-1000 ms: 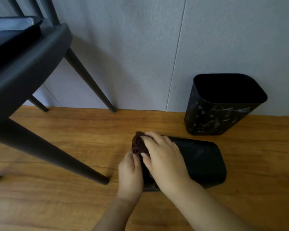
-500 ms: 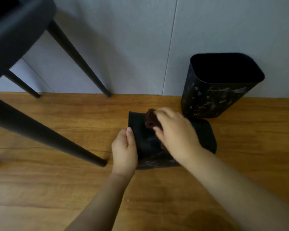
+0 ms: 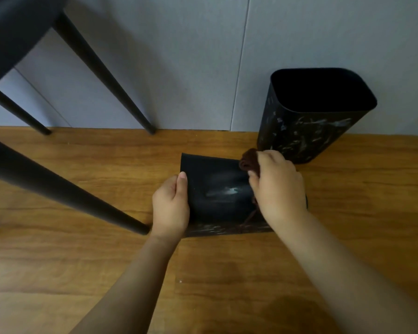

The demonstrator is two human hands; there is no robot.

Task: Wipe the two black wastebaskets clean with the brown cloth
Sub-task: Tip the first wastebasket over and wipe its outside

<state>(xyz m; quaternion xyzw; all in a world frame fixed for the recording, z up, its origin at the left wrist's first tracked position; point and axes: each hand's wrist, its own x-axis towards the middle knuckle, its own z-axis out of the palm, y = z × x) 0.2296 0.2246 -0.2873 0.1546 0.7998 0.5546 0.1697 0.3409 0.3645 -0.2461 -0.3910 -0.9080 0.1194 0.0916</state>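
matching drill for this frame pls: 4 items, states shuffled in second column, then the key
Items
1. left hand
2. right hand
3. near wastebasket
4. far wastebasket

States
A. upright by the wall, whitish marks on its side
B. holds the brown cloth
C. lying on its side on the floor
D. steadies the left end of the lying wastebasket

Pairs: 1-D, 2-B, 3-C, 4-A
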